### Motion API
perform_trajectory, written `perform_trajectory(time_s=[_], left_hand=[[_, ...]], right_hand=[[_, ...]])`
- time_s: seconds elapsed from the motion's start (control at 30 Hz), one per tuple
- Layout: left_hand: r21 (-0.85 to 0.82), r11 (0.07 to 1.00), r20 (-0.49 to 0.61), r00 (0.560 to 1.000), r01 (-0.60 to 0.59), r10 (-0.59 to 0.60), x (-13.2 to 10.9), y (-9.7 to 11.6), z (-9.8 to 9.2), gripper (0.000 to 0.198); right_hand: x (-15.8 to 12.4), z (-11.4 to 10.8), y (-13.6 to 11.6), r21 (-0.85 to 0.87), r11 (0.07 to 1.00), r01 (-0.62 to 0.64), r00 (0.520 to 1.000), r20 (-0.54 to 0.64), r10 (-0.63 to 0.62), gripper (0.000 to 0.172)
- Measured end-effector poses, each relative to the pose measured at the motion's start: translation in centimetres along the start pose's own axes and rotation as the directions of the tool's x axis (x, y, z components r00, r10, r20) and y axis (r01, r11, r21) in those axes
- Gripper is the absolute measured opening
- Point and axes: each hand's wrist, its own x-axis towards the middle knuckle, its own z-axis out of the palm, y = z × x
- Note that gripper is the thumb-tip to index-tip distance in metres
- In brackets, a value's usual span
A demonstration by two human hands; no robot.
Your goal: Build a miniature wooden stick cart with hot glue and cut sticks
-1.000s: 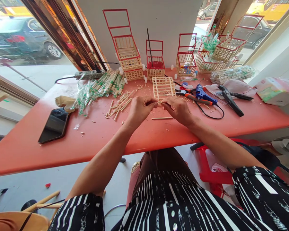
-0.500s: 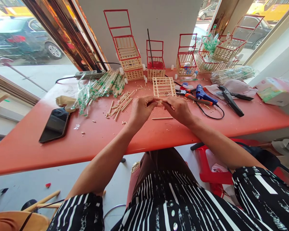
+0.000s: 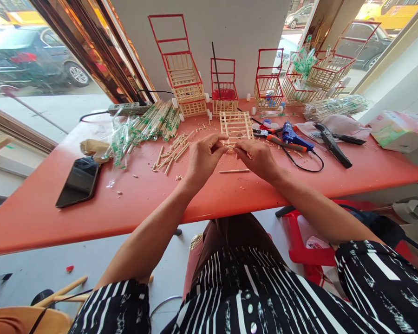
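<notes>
Red table (image 3: 153, 199), its long front edge passing beneath both forearms. Left hand (image 3: 204, 155): fingers curled, thumb and forefinger narrowly parted. Right hand (image 3: 256, 155): fingers drawn together, thumb tucked under. The fingertips nearly meet; a pale sliver (image 3: 231, 147) shows between them—whether either hand grips it cannot be told. Lattice frame (image 3: 237, 125) of pale sticks, lying flat at mid-table, its near edge right at the fingertips; contact unclear. One single stick (image 3: 234, 171), nearer the front edge and roughly parallel to it, a strip of red top between. Loose sticks (image 3: 174, 150), heaped just beside the left hand, leaving little room that way. Pliers (image 3: 287, 144) and blue glue gun (image 3: 292, 135), close beyond the right hand, hemming that side. Phone (image 3: 78, 182), well apart to the left, near the front edge—a wide stretch of red top separates it from the left wrist. Stick carts (image 3: 225, 99), along the wall at the back edge, behind the frame.
</notes>
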Motion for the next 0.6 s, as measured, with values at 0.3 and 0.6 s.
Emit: perform_trajectory(time_s=[0.3,0.6], left_hand=[[-0.007,1.0,0.01,1.0,0.021,-0.02,-0.2,0.68,-0.06,0.015],[0.033,0.999,0.023,1.0,0.002,-0.003,-0.18,0.37,0.05,0.011]], right_hand=[[0.01,-0.12,-0.17,0.007,1.0,0.0,1.0,-0.001,0.0,0.035],[-0.08,-0.17,-0.17,0.005,0.999,-0.035,0.999,0.038,0.034,0.04]])
